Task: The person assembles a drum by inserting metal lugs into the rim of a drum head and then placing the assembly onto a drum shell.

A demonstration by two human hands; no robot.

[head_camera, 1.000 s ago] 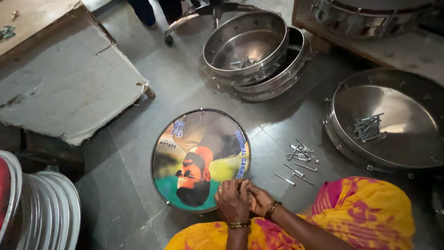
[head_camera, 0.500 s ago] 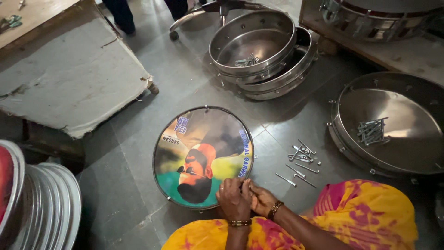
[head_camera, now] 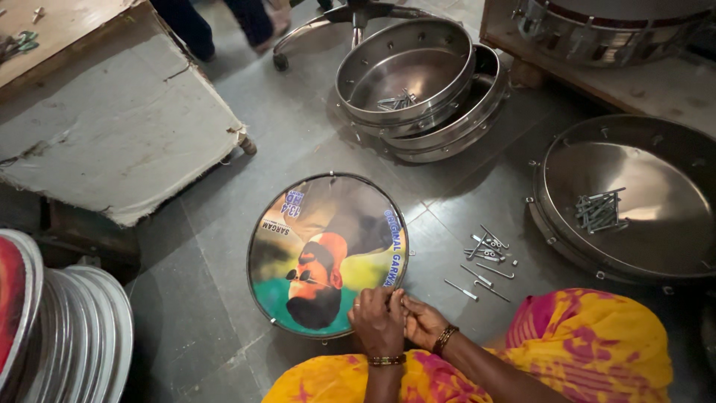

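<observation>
Both my hands meet at the near rim of the printed drum head [head_camera: 328, 254], low in the frame's centre. My left hand [head_camera: 379, 322] curls closed, fingertips pinching the rim; my right hand [head_camera: 422, 321] presses beside it, fingers bent. Drum head spreads away from them toward upper left. Loose bolts [head_camera: 485, 257] lie nearer my right hand.
</observation>
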